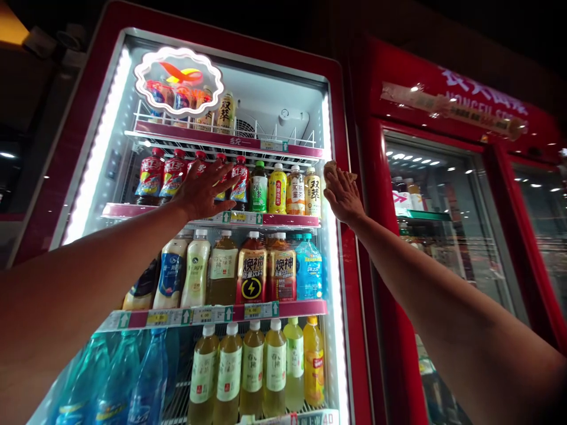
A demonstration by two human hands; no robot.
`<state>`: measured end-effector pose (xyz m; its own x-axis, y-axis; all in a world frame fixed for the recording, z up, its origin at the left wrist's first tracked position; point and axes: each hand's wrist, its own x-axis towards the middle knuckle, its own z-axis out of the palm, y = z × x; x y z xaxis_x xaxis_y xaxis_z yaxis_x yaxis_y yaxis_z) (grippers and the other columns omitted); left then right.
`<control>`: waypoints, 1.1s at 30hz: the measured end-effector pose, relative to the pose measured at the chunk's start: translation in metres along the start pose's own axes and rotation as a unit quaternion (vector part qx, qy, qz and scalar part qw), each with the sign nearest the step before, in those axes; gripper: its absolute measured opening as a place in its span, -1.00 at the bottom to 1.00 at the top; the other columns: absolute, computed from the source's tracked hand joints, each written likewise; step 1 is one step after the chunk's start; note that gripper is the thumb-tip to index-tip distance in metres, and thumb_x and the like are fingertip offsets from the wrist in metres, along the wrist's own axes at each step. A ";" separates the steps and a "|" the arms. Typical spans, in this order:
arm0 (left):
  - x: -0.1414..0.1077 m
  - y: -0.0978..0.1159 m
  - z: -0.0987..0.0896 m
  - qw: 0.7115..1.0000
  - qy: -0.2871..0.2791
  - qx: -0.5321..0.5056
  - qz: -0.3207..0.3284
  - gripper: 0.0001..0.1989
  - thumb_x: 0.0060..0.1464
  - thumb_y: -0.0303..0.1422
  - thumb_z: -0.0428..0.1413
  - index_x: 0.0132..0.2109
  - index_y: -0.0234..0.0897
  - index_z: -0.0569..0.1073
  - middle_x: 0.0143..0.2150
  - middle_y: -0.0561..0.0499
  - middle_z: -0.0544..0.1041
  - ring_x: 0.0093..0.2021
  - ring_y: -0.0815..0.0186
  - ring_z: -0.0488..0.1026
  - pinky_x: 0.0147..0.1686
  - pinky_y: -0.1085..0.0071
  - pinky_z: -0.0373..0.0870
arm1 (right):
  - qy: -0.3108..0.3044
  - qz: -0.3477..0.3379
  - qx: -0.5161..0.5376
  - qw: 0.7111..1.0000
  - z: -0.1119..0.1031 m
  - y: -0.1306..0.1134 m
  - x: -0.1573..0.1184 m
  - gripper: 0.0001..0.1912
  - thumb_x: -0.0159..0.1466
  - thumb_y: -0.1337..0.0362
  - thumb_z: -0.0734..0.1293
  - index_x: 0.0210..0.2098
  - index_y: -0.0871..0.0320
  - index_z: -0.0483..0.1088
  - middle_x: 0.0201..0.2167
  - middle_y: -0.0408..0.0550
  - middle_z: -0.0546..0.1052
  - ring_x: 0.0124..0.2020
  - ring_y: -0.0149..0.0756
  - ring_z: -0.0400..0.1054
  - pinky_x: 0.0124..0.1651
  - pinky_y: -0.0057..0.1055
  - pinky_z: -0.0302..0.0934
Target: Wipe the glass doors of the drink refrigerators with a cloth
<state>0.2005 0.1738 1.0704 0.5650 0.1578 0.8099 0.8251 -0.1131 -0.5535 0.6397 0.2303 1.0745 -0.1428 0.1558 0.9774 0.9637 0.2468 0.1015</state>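
Note:
A tall red-framed drinks fridge (343,265) with a lit glass door stands in front of me. My left hand (204,190), fingers spread and holding nothing, is at the glass in front of the red-capped bottles (150,174). Against the right edge of the door, my right hand (344,198) presses a brownish cloth (331,172), which shows past its fingertips. Just left of that hand is a pale yellow bottle (312,192) behind the glass.
To the right stands a second red fridge (376,177) with glass doors. Bottles fill several shelves of the near fridge, including teal bottles (119,372) low at the left. A glowing scalloped sign (179,52) is at the upper left.

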 end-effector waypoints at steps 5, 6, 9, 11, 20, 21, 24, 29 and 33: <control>0.000 0.003 -0.003 1.000 -0.003 0.002 -0.005 -0.35 0.39 0.05 -0.16 0.50 -0.04 0.09 0.61 -0.01 -0.10 0.58 0.05 -0.17 0.46 -0.12 -0.43 | 0.016 0.127 0.040 0.991 0.001 -0.018 0.027 -0.26 0.48 -0.07 -0.08 0.55 0.07 -0.10 0.60 -0.11 -0.20 0.60 0.03 -0.37 0.56 0.24 -0.31; 0.000 0.004 -0.003 1.000 -0.001 0.000 -0.006 -0.35 0.39 0.05 -0.15 0.50 -0.05 0.10 0.61 -0.01 -0.10 0.58 0.05 -0.17 0.46 -0.12 -0.43 | 0.018 0.121 0.040 0.992 0.002 -0.024 0.028 -0.27 0.48 -0.08 -0.08 0.55 0.05 -0.10 0.60 -0.13 -0.20 0.60 0.03 -0.37 0.56 0.25 -0.30; 0.000 0.006 -0.005 1.000 0.001 -0.003 -0.012 -0.35 0.39 0.06 -0.12 0.49 -0.05 0.11 0.61 0.01 -0.10 0.58 0.06 -0.17 0.47 -0.10 -0.43 | 0.006 0.037 0.029 0.999 0.005 -0.031 0.017 -0.29 0.48 -0.08 -0.08 0.54 -0.02 -0.08 0.60 -0.19 -0.18 0.60 -0.03 -0.34 0.57 0.19 -0.29; -0.001 0.007 -0.006 1.000 -0.003 -0.005 -0.017 -0.35 0.39 0.05 -0.11 0.49 -0.04 0.11 0.61 0.02 -0.10 0.58 0.09 -0.17 0.48 -0.08 -0.43 | -0.004 -0.012 0.018 1.000 0.006 -0.026 0.006 -0.30 0.48 -0.09 -0.07 0.54 -0.04 -0.06 0.60 -0.22 -0.15 0.60 -0.07 -0.33 0.58 0.14 -0.29; 0.000 0.005 -0.005 1.000 0.006 -0.014 -0.012 -0.36 0.35 -0.03 0.04 0.48 0.01 0.14 0.59 0.02 -0.03 0.58 0.04 -0.13 0.49 -0.12 -0.40 | 0.040 0.083 0.048 0.995 0.010 -0.036 0.045 -0.26 0.46 -0.13 -0.08 0.55 -0.06 -0.14 0.60 -0.16 -0.15 0.59 0.07 -0.32 0.51 0.36 -0.25; 0.000 0.004 -0.004 1.000 0.007 -0.017 -0.011 -0.35 0.34 -0.02 0.05 0.48 0.03 0.14 0.59 0.02 -0.03 0.58 0.03 -0.12 0.49 -0.13 -0.40 | 0.039 0.062 0.045 0.996 0.012 -0.044 0.046 -0.27 0.46 -0.13 -0.09 0.55 -0.08 -0.15 0.60 -0.19 -0.16 0.59 0.04 -0.32 0.52 0.33 -0.26; 0.000 0.000 0.000 0.999 0.014 -0.029 -0.004 -0.33 0.32 0.01 0.04 0.48 0.09 0.13 0.59 0.03 -0.03 0.57 0.01 -0.11 0.48 -0.16 -0.39 | 0.016 0.003 0.029 0.999 0.014 -0.061 0.033 -0.30 0.48 -0.10 -0.09 0.54 -0.08 -0.11 0.60 -0.23 -0.18 0.59 -0.04 -0.33 0.55 0.20 -0.25; 0.000 -0.002 0.003 0.999 0.016 -0.043 0.004 -0.34 0.33 0.02 0.01 0.48 0.07 0.13 0.59 0.00 -0.02 0.58 -0.01 -0.14 0.47 -0.21 -0.38 | 0.017 0.011 0.039 0.999 0.011 -0.059 0.026 -0.30 0.48 -0.09 -0.05 0.53 -0.04 -0.06 0.59 -0.17 -0.11 0.59 -0.05 -0.28 0.56 0.17 -0.25; 0.001 -0.002 0.005 0.998 0.029 -0.055 0.004 -0.36 0.32 0.02 0.02 0.47 0.08 0.15 0.59 0.01 0.01 0.58 -0.02 -0.13 0.47 -0.22 -0.33 | 0.061 0.100 0.065 0.991 0.015 -0.081 0.049 -0.29 0.48 -0.08 -0.10 0.54 0.00 -0.05 0.59 -0.06 -0.10 0.59 0.05 -0.28 0.53 0.28 -0.28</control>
<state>0.1990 0.1796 1.0712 0.5680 0.0994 0.8170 0.8131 -0.2211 -0.5384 0.5514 0.2327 1.1110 0.0840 0.0985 0.9916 0.9316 0.3454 -0.1132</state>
